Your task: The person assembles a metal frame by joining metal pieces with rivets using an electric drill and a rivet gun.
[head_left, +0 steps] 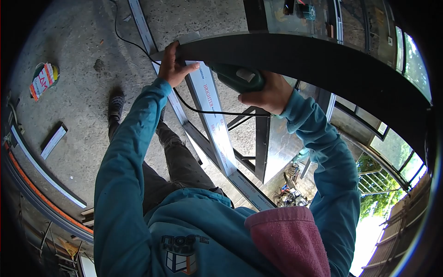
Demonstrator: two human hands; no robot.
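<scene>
My left hand [174, 69] is at the near-left end of a long black metal profile [286, 48], its fingers gripping the end and its thumb stretched along the film-covered bar below. In my right hand [273, 93] is a green corded power drill [237, 77], held just under the black profile. Its front end lies close to the profile; the tip is hidden. A black cord [203, 111] runs from the drill leftwards across the bars. Beneath both hands stretches an aluminum bar [210, 94] in white protective film with red lettering.
More film-covered bars [251, 189] and a dark frame [261, 147] stand below. A glass-topped surface [288, 134] is to the right. On the concrete floor [87, 101] lie a labelled bucket [45, 81] and a short offcut [54, 140]. Long profiles [44, 173] line the left side.
</scene>
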